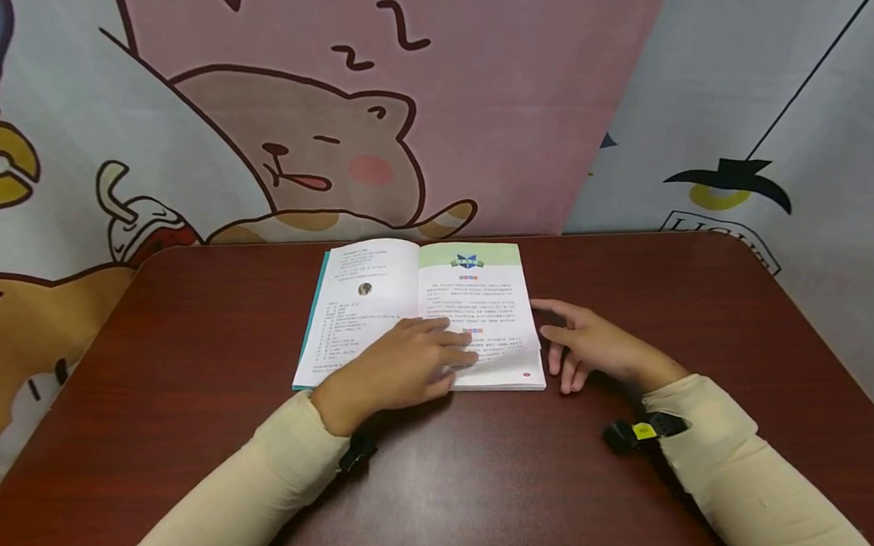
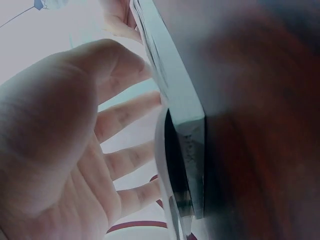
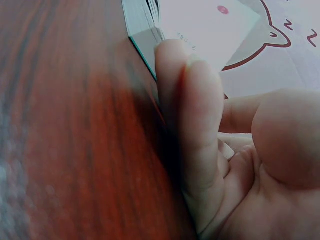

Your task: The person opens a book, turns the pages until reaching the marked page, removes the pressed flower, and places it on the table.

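An open book (image 1: 358, 335) with printed pages and a teal cover edge lies on the table. My left hand (image 1: 405, 363) rests across its lower middle, fingers spread and nearly straight over the right-hand page. In the left wrist view, the fingers (image 2: 132, 112) reach over the pages beside the book's thick lower edge (image 2: 172, 75). At the book's right edge is my right hand (image 1: 598, 345), loosely bent, its index finger and thumb tips right at the page edge. The right wrist view has its lower fingers (image 3: 200, 110) bent beside the book's corner (image 3: 145, 30), partly hiding it.
The reddish-brown wooden table (image 1: 193, 450) extends around the book. Behind it hangs a cloth backdrop (image 1: 507, 102) with cartoon animals, meeting the table's far edge. Each wrist wears a dark strap; a black device (image 1: 622, 435) sits under the right wrist.
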`<state>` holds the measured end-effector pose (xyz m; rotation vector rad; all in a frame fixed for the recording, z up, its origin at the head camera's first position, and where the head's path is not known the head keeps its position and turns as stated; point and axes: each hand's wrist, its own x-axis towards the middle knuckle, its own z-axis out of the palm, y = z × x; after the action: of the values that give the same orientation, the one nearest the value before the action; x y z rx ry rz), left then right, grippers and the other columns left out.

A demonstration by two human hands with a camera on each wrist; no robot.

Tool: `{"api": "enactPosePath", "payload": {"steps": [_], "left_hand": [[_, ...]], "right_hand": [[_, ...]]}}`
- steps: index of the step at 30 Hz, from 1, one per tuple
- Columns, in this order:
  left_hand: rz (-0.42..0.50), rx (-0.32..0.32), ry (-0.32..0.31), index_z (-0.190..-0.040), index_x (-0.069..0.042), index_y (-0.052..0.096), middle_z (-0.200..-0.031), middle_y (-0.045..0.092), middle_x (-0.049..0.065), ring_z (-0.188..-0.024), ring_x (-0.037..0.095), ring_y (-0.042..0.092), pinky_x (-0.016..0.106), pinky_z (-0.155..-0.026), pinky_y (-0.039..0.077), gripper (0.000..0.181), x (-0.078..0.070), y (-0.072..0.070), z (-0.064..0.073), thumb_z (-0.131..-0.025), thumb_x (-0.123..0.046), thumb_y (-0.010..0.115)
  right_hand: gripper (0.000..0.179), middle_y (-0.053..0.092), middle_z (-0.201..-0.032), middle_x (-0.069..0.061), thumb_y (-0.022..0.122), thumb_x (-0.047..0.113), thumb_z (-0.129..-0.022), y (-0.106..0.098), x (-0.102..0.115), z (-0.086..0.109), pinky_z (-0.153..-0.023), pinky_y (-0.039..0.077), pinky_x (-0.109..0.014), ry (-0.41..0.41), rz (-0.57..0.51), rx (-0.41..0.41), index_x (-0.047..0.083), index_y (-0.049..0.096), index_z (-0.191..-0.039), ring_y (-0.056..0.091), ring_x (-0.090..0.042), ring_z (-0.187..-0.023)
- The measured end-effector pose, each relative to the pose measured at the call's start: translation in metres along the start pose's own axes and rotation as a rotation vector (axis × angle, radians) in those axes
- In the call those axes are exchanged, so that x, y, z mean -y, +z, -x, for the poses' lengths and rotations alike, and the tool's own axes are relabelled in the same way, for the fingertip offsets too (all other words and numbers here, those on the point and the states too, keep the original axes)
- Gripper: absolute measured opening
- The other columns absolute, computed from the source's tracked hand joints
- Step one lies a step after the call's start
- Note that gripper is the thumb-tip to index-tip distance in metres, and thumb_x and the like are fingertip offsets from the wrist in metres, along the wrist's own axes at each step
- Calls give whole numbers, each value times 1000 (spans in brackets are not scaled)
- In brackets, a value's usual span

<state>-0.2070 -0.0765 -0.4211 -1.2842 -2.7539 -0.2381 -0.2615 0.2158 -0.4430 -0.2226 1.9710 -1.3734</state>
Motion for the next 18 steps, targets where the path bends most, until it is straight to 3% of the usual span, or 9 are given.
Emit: {"api": "enactPosePath", "payload": {"steps": [18], "left_hand": [[-8,36,-63,-124,-23,59,-128,58,-5,-124,23,49,42,-96,42,33,-3,-1,-1,-92,-24,52]], "right_hand": [[57,58,-67,-17,42,25,-98,1,0,-1,-48,51,-50,-9,11,1,25,14,-147,63,-33,-49]]}}
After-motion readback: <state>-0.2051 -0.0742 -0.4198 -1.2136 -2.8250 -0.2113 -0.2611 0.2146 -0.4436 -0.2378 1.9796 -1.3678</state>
